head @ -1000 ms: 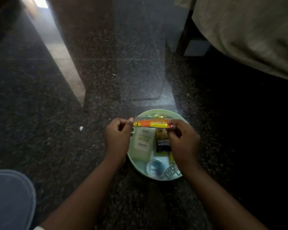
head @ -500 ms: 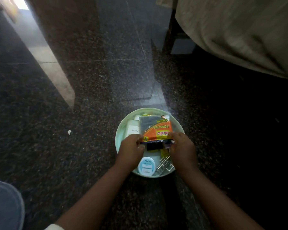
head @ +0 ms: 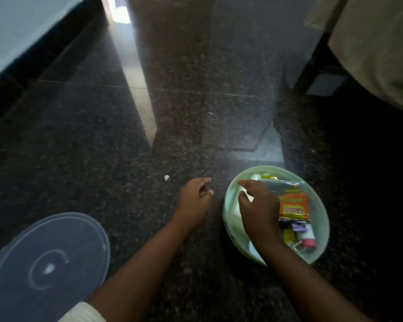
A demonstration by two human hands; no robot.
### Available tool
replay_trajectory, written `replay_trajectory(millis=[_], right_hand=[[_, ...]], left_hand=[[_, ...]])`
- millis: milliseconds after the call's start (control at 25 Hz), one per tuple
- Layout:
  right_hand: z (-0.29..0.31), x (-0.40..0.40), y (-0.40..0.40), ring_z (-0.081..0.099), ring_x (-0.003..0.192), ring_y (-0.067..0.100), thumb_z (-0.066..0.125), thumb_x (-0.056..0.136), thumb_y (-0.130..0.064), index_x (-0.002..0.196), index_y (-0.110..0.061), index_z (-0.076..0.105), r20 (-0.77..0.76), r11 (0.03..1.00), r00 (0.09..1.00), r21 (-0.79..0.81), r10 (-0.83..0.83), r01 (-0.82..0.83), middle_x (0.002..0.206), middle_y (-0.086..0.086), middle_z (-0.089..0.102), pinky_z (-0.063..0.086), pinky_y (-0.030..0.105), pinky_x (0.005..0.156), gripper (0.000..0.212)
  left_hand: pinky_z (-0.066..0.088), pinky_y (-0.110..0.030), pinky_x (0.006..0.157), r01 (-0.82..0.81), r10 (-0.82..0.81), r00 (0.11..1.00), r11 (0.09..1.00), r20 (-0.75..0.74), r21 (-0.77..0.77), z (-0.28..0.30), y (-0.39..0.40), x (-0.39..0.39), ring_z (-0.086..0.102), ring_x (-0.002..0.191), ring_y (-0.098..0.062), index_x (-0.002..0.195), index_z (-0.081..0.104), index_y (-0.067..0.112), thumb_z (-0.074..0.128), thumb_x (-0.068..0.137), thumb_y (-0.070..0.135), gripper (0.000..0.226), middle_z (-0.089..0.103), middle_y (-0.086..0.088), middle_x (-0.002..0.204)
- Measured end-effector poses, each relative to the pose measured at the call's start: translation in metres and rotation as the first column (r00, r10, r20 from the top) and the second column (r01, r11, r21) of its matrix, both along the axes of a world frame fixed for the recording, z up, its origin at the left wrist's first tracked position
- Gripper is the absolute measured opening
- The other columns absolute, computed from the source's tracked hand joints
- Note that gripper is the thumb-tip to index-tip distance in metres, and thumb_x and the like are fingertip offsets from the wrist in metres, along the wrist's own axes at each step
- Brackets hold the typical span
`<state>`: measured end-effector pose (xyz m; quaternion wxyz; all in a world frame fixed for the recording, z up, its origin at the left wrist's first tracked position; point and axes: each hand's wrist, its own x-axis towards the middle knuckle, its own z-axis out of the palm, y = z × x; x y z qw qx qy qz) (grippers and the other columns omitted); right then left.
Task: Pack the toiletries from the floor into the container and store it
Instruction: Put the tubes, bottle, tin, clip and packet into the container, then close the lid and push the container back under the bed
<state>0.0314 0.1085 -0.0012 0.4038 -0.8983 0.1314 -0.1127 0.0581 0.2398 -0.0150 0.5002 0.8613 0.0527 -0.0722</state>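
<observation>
Head view | right hand (head: 260, 211) fingers spread over pale green round plastic container (head: 321, 205) | left hand (head: 194, 201) loosely curled, empty | best next: fetch clear round plastic lid (head: 48, 263), seat evenly.

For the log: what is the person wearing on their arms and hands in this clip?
Both forearms are bare. The left hand and right hand show no gloves, rings, watch or bracelets that I can make out, though the frame is blurred. The only clothing visible is a pale, ribbed sleeve edge at the left arm near the bottom of the frame.
</observation>
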Motion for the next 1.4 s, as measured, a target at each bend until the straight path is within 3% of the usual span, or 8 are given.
replay_trajectory(millis=[120, 240, 480, 720, 840, 1160, 1280, 1400], right_hand=[[-0.003, 0.009, 0.055, 0.065, 0.103, 0.024, 0.058, 0.078, 0.002, 0.105, -0.006, 0.072, -0.029, 0.985, 0.985, 0.031, 0.173, -0.172, 0.109, 0.011, 0.072, 0.036, 0.014, 0.085, 0.031], [-0.012, 0.011, 0.112, 0.066, 0.102, 0.023, 0.062, 0.078, -0.003, 0.107, -0.006, 0.071, -0.088, 0.947, 0.943, 0.065, 0.320, -0.316, 0.109, 0.012, 0.073, 0.039, 0.018, 0.085, 0.030], [-0.040, -0.004, 0.217, 0.068, 0.092, 0.025, 0.069, 0.076, -0.015, 0.100, -0.002, 0.072, -0.290, 0.848, 0.797, 0.166, 0.529, -0.503, 0.098, 0.015, 0.074, 0.050, 0.030, 0.082, 0.026], [-0.056, -0.022, 0.247, 0.054, 0.056, 0.016, 0.068, 0.077, -0.020, 0.062, -0.005, 0.065, -0.424, 0.802, 0.705, 0.094, 0.568, -0.589, 0.057, 0.005, 0.060, 0.037, 0.028, 0.054, 0.021], [-0.056, -0.022, 0.252, 0.056, 0.057, 0.015, 0.066, 0.079, -0.019, 0.065, -0.011, 0.065, -0.426, 0.802, 0.700, 0.119, 0.574, -0.585, 0.060, 0.005, 0.062, 0.033, 0.024, 0.052, 0.016], [-0.060, 0.004, 0.223, 0.063, 0.069, 0.026, 0.063, 0.077, -0.015, 0.081, -0.001, 0.069, -0.462, 0.891, 0.762, 0.227, 0.453, -0.392, 0.078, 0.015, 0.070, 0.051, 0.035, 0.063, 0.016], [-0.041, 0.023, 0.190, 0.061, 0.068, 0.022, 0.062, 0.080, -0.017, 0.079, -0.003, 0.070, -0.326, 0.914, 0.877, 0.322, 0.352, -0.247, 0.074, 0.011, 0.068, 0.051, 0.033, 0.067, 0.016], [-0.006, 0.045, 0.149, 0.053, 0.057, 0.012, 0.060, 0.084, -0.029, 0.066, -0.016, 0.065, -0.151, 0.928, 0.966, 0.341, 0.208, -0.147, 0.062, 0.002, 0.063, 0.042, 0.020, 0.053, 0.023]], left_hand=[[0.033, -0.006, 0.071, -0.140, 0.140, 0.990, 0.990, -0.017, 0.032, 0.000, 0.052, -0.003, 0.060, 0.101, -0.025, 0.120, 0.058, -0.005, 0.056, 0.085, -0.002, 0.035, 0.063, -0.025, 0.117], [0.038, -0.013, 0.082, -0.310, 0.313, 0.949, 0.948, -0.030, 0.073, 0.002, 0.112, -0.013, 0.059, 0.111, -0.027, 0.124, 0.056, -0.003, 0.054, 0.086, 0.001, 0.038, 0.061, -0.022, 0.123], [0.034, -0.035, 0.107, -0.600, 0.659, 0.752, 0.701, -0.028, 0.385, -0.002, 0.237, -0.073, 0.046, 0.127, -0.030, 0.130, 0.050, 0.003, 0.043, 0.089, 0.003, 0.042, 0.050, -0.018, 0.137], [0.041, -0.044, 0.101, -0.490, 0.828, 0.514, 0.497, -0.224, 0.716, -0.018, 0.290, -0.134, 0.049, 0.121, -0.040, 0.123, 0.053, 0.000, 0.055, 0.084, 0.018, 0.043, 0.048, -0.023, 0.132], [0.046, -0.042, 0.100, -0.508, 0.824, 0.421, 0.560, -0.379, 0.654, -0.021, 0.299, -0.139, 0.052, 0.121, -0.039, 0.123, 0.055, -0.001, 0.057, 0.083, 0.019, 0.045, 0.051, -0.025, 0.133], [0.047, -0.040, 0.097, -0.635, 0.806, 0.426, 0.590, -0.412, 0.498, -0.020, 0.284, -0.102, 0.056, 0.117, -0.038, 0.122, 0.054, -0.008, 0.053, 0.084, 0.010, 0.042, 0.057, -0.027, 0.129], [0.049, -0.042, 0.093, -0.752, 0.829, 0.491, 0.558, -0.268, 0.351, -0.009, 0.260, -0.073, 0.060, 0.110, -0.039, 0.113, 0.062, -0.009, 0.050, 0.085, 0.008, 0.034, 0.063, -0.029, 0.118], [0.050, -0.047, 0.085, -0.881, 0.881, 0.472, 0.472, -0.033, -0.030, 0.014, 0.220, -0.035, 0.062, 0.099, -0.042, 0.099, 0.063, -0.007, 0.045, 0.090, 0.014, 0.030, 0.065, -0.032, 0.105]])
